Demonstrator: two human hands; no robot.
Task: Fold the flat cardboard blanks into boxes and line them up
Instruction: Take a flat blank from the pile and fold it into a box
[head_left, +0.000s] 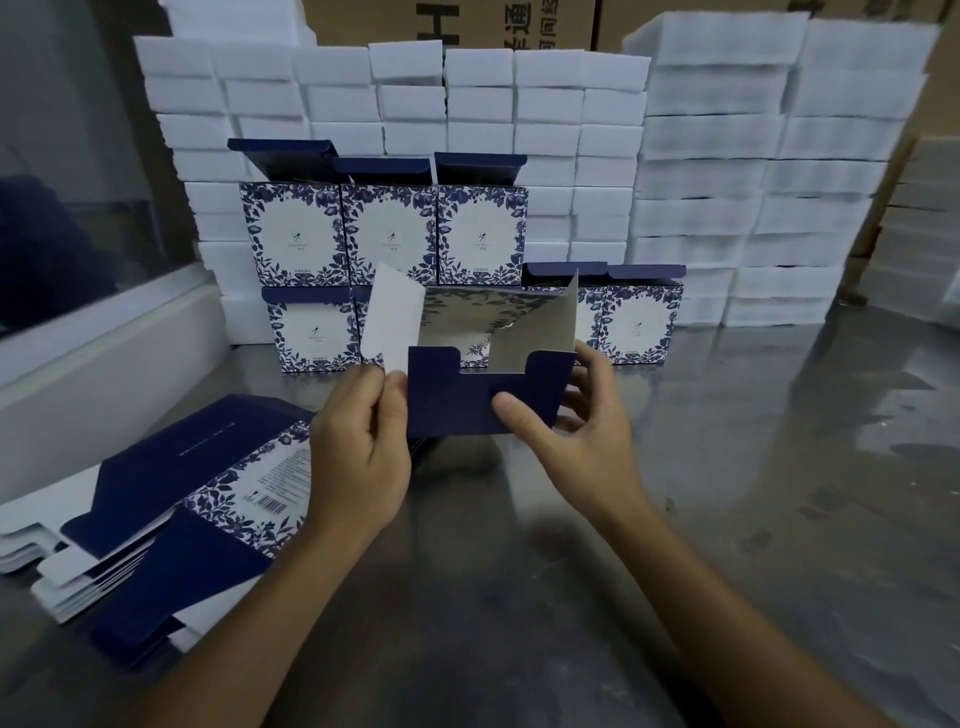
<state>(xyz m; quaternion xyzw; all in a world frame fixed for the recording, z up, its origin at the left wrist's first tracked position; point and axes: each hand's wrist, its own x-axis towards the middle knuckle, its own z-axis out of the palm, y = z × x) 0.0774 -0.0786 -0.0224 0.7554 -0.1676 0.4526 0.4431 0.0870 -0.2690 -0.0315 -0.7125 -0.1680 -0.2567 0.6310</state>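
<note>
A half-opened box (457, 395), navy outside and silver inside, is held above the steel table at centre with its end flaps open toward me. My left hand (358, 447) pinches its white left flap between thumb and fingers. My right hand (566, 415) grips the box's right side, thumb on the navy front flap. A stack of flat navy and floral blanks (171, 499) lies at the left. Several folded floral boxes (389, 234) stand in two rows behind, lids up; the lower row (641, 322) is partly hidden by the held box.
White foam blocks (727, 182) are stacked high along the back and right. Brown cartons (467, 21) stand behind them. A white ledge and glass panel (78, 338) border the left. The steel table (753, 493) stretches bare to the right and front.
</note>
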